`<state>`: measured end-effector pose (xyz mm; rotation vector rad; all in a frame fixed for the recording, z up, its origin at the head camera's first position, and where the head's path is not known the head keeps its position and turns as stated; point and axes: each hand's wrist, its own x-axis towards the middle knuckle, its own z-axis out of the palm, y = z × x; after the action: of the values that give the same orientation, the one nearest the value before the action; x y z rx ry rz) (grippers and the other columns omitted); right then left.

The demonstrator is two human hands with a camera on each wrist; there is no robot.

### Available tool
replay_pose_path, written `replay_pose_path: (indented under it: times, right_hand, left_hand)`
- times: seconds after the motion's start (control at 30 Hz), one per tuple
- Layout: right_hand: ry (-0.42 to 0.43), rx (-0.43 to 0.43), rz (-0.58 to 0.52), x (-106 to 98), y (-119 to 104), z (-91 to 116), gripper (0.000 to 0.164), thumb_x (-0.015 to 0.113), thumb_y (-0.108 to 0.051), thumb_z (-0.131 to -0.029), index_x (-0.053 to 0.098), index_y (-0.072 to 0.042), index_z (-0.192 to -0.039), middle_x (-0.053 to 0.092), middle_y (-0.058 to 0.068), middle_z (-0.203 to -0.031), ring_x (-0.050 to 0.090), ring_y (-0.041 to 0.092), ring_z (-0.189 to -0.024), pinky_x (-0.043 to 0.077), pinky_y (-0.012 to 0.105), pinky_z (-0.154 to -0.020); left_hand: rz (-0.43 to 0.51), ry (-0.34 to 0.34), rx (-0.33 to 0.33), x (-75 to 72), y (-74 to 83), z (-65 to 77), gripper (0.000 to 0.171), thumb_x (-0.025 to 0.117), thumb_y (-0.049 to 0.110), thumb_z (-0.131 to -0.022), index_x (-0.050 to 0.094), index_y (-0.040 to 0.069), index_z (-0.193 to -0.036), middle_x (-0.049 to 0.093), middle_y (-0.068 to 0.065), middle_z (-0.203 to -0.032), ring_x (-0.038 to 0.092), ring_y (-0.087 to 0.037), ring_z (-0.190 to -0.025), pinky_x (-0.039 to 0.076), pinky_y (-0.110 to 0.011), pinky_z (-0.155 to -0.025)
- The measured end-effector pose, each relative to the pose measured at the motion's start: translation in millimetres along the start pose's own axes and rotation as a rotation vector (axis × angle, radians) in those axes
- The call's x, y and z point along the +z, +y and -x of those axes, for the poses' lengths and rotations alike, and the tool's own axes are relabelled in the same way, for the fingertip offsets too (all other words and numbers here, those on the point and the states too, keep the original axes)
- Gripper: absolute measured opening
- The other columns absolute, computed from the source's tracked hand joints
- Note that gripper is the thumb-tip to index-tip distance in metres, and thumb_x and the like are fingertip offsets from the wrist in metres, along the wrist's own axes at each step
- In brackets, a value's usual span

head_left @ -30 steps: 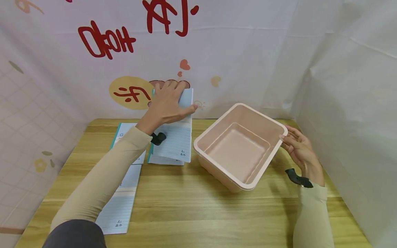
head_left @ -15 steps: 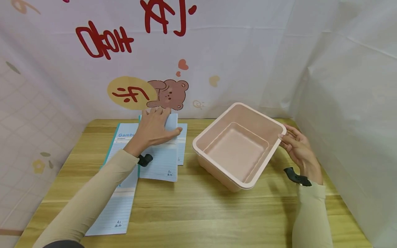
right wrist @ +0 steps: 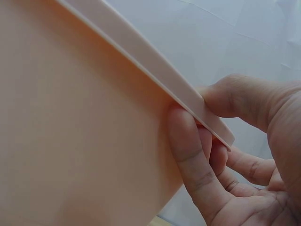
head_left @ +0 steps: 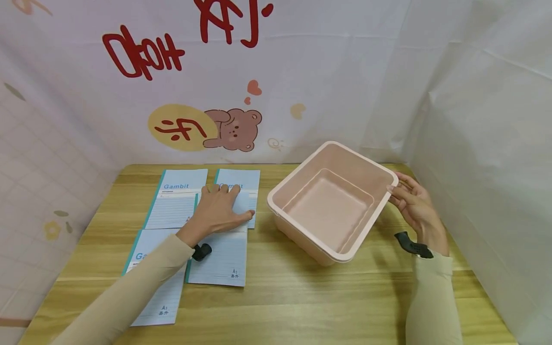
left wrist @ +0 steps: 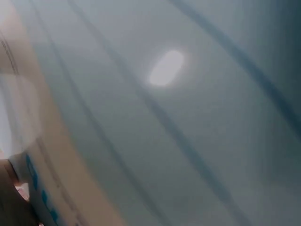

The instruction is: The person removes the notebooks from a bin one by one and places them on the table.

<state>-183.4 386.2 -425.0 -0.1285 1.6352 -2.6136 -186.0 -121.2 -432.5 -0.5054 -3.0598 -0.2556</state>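
Observation:
My left hand (head_left: 217, 211) holds a light-blue notebook (head_left: 220, 258) from above, fingers by its upper edge and thumb by its right side. The cover fills the left wrist view at close range; whether the notebook lies flat on the table I cannot tell. Three more notebooks are near it: one at the back left (head_left: 172, 211), one at the front left (head_left: 151, 297), partly under my forearm, and one behind my fingers (head_left: 241, 177). My right hand (head_left: 414, 206) pinches the rim of a pale pink plastic basin (head_left: 327, 211), thumb on top and fingers underneath.
The wooden table (head_left: 276, 306) ends at a white printed cloth (head_left: 336, 96) at the back. More cloth hangs along the left and right sides, the right one close to my right hand. The basin's inside shows nothing in it.
My left hand has brought the notebook left, then down towards me, from a raised, tilted position to a lower, flatter one. The right hand and the basin have stayed in place.

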Motion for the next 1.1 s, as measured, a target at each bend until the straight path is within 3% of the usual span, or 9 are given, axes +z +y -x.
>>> replay_pose_path:
  times: [0.23,0.6,0.8,1.1]
  right_hand:
    - [0.005,0.009,0.008,2,0,-1,0.045,0.055,0.013,-0.098,0.044,-0.002,-0.139,0.064,0.009,-0.114,0.071,0.017,-0.092,0.061,0.026,-0.078]
    - [0.006,0.0,0.006,2,2,-2,0.045,0.053,0.014,-0.098,0.043,-0.002,-0.139,0.064,0.008,-0.112,0.071,0.016,-0.091,0.061,0.026,-0.076]
    - [0.019,0.002,0.014,3,1,-1,0.046,0.054,0.013,-0.098,0.042,-0.003,-0.14,0.065,0.008,-0.112,0.071,0.016,-0.09,0.061,0.026,-0.077]
    - [0.022,0.01,0.021,2,-1,2,0.046,0.056,0.012,-0.098,0.043,-0.004,-0.14,0.065,0.008,-0.113,0.072,0.015,-0.09,0.061,0.026,-0.077]
  left_hand:
    - [0.003,-0.068,-0.03,19.4,9.4,15.6,0.086,0.057,0.076,-0.082,0.056,0.009,-0.136,0.061,-0.024,-0.121,0.054,-0.046,-0.113,0.04,-0.067,-0.096]
    - [-0.012,-0.162,-0.084,35.5,26.0,36.3,0.083,0.064,0.073,-0.079,0.058,0.006,-0.127,0.058,-0.021,-0.112,0.051,-0.042,-0.107,0.042,-0.062,-0.088]
    - [-0.025,-0.158,-0.106,37.8,33.1,44.3,0.076,0.065,0.071,-0.079,0.059,0.004,-0.115,0.055,-0.018,-0.102,0.048,-0.037,-0.098,0.042,-0.058,-0.081]
    - [-0.034,-0.149,-0.08,39.0,38.2,53.0,0.082,0.064,0.075,-0.081,0.057,0.003,-0.121,0.051,-0.018,-0.106,0.045,-0.038,-0.101,0.044,-0.059,-0.08]
